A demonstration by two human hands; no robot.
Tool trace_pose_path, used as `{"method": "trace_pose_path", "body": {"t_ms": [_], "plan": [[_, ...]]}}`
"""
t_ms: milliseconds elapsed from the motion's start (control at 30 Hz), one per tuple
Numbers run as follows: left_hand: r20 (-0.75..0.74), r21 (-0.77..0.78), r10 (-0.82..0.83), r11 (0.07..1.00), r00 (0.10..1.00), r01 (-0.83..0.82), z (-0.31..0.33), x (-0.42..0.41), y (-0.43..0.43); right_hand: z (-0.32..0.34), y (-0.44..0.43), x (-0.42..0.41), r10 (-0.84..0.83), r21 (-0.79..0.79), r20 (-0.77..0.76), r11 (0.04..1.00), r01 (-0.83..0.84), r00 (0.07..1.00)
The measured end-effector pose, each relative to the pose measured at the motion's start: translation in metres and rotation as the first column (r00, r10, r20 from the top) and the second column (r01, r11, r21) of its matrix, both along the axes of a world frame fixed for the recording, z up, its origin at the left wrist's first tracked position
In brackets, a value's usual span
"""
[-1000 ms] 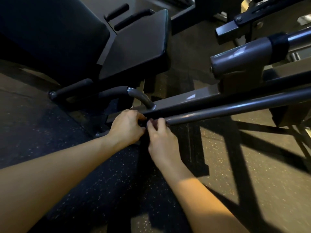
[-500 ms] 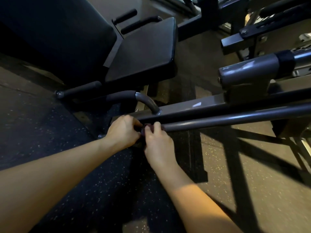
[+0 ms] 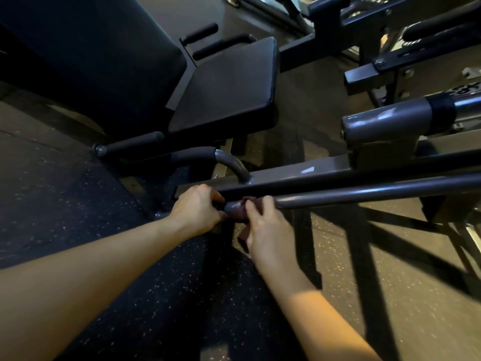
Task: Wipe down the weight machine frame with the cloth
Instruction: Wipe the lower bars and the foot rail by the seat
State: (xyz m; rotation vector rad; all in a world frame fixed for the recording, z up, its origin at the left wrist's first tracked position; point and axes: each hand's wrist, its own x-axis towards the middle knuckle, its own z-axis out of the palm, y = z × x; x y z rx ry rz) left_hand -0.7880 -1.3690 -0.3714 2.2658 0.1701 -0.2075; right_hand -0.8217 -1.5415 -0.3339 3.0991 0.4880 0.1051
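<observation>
One dark reddish cloth (image 3: 239, 210) is bunched around the near end of a round grey frame tube (image 3: 364, 194), low on the machine, with a loose corner hanging below toward the speckled rubber floor (image 3: 390, 295). The right hand (image 3: 265, 225) has its grip pinched on the cloth, fingers over the tube. The left hand (image 3: 197, 208) is curled tight just beside the tube's end cap; what it holds, whether cloth edge or metal, cannot be told. Above lie the flat beam (image 3: 299, 173) and the black seat pad (image 3: 226, 87). The step in hand looks like wiping the tube end. The next move likely calls for sliding the wrapped cloth rightward along the tube, keeping pressure all round.
</observation>
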Motion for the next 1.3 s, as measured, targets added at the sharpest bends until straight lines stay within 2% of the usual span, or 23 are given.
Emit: {"method": "trace_pose_path", "body": {"t_ms": [133,233,333,400,567,667,733,767,833,900,1000,1033,1067,1133,1167,1200,1233,1300], "plan": [[-0.007,-0.017,-0.003,1.0,1.0,0.003,-0.001,-0.001,0.004,-0.011,0.03,0.009,0.097,-0.024,-0.084,0.995,-0.1,0.992],[-0.037,-0.024,-0.043,0.999,0.998,0.042,0.0,-0.001,0.01,0.018,-0.007,0.006,0.012,-0.044,-0.033,0.999,-0.013,0.999],[-0.04,-0.026,-0.073,0.997,0.997,0.072,0.001,-0.001,0.012,0.045,-0.043,0.001,-0.129,0.045,0.104,0.991,0.125,0.986],[-0.043,-0.049,-0.075,0.996,0.996,0.073,0.004,-0.002,0.011,0.042,-0.039,0.003,-0.166,0.134,0.11,0.979,0.151,0.98],[-0.046,-0.042,-0.04,0.998,0.998,0.038,0.011,-0.005,0.007,0.014,0.002,0.007,-0.134,0.209,-0.028,0.968,0.137,0.991],[-0.039,-0.081,0.035,0.996,0.999,-0.038,0.016,-0.011,0.005,0.021,0.004,0.004,-0.163,0.354,-0.081,0.917,0.181,0.983],[-0.041,-0.211,0.095,0.972,0.995,-0.102,0.024,-0.018,-0.001,0.028,-0.008,-0.002,-0.2,0.504,-0.15,0.827,0.249,0.968],[-0.064,-0.331,0.104,0.936,0.992,-0.12,0.028,-0.022,-0.006,0.03,-0.015,-0.005,-0.21,0.587,-0.22,0.751,0.302,0.952],[-0.163,-0.596,0.063,0.789,0.985,-0.149,0.04,-0.033,-0.021,0.034,-0.023,-0.013,-0.17,0.726,-0.421,0.525,0.444,0.891],[-0.259,-0.731,-0.008,0.655,0.966,-0.191,0.047,-0.043,-0.034,0.033,-0.022,-0.019,-0.093,0.756,-0.551,0.363,0.544,0.829],[-0.32,-0.82,-0.022,0.508,0.947,-0.265,0.051,-0.044,-0.045,0.039,-0.021,-0.021,-0.035,0.775,-0.602,0.216,0.594,0.798],[-0.308,-0.823,0.019,0.496,0.951,-0.277,0.05,-0.042,-0.05,0.041,-0.024,-0.019,-0.027,0.785,-0.601,0.166,0.596,0.799],[-0.282,-0.802,0.082,0.527,0.956,-0.281,0.05,-0.039,-0.056,0.044,-0.028,-0.017,-0.035,0.793,-0.599,0.109,0.599,0.8],[-0.149,-0.695,0.23,0.667,0.962,-0.267,0.051,-0.035,-0.072,0.052,-0.036,-0.013,-0.059,0.8,-0.601,-0.042,0.599,0.797],[-0.048,-0.63,0.286,0.735,0.957,-0.252,0.051,-0.032,-0.081,0.057,-0.04,-0.013,-0.084,0.81,-0.587,-0.086,0.581,0.805],[0.044,-0.57,0.323,0.785,0.945,-0.242,0.049,-0.031,-0.09,0.059,-0.045,-0.013,-0.145,0.834,-0.552,-0.067,0.548,0.821],[0.123,-0.537,0.34,0.813,0.932,-0.226,0.048,-0.032,-0.098,0.061,-0.05,-0.014,-0.235,0.862,-0.489,0.018,0.507,0.84],[0.228,-0.485,0.33,0.854,0.916,-0.187,0.043,-0.033,-0.109,0.061,-0.062,-0.016,-0.392,0.862,-0.289,0.29,0.415,0.873]]}}
